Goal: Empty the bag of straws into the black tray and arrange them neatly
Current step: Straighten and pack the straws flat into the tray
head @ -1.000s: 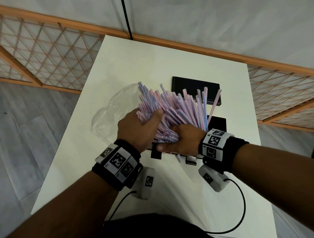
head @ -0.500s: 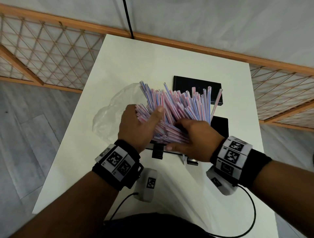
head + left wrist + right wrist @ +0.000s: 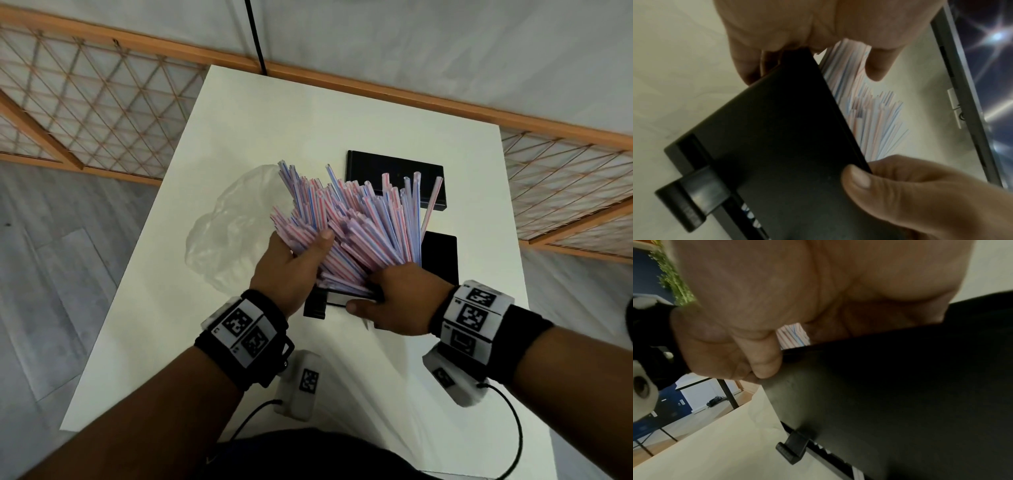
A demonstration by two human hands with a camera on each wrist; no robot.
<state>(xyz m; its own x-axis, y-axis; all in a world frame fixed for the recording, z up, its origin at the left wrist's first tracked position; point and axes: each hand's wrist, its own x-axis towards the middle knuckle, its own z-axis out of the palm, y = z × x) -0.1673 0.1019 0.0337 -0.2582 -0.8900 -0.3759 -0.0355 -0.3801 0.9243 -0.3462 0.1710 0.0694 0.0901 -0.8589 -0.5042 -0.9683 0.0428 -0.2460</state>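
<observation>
A thick bundle of pink, blue and white striped straws (image 3: 356,226) fans up and away from me over the black tray (image 3: 441,262). My left hand (image 3: 294,263) grips the bundle's left side, thumb on top. At the straws' near ends my right hand (image 3: 394,301) curls over them, its thumb lying along the tray's front wall. The empty clear bag (image 3: 226,233) lies crumpled on the table to the left. In the left wrist view the tray's outer wall (image 3: 787,146) fills the middle, with straws (image 3: 869,113) behind it. In the right wrist view the tray (image 3: 900,386) hides most of the straws (image 3: 793,335).
A second flat black piece (image 3: 394,171) lies behind the tray, partly under the straw tips. The white table (image 3: 239,120) has bare surface at the back and front. A wooden lattice rail (image 3: 102,102) runs behind it. Wrist-camera cables hang near the table's front edge.
My right hand has slid to the right along the straws' near ends, and its wrist has dropped back toward me. The bundle stands a little tighter. My left hand has hardly moved.
</observation>
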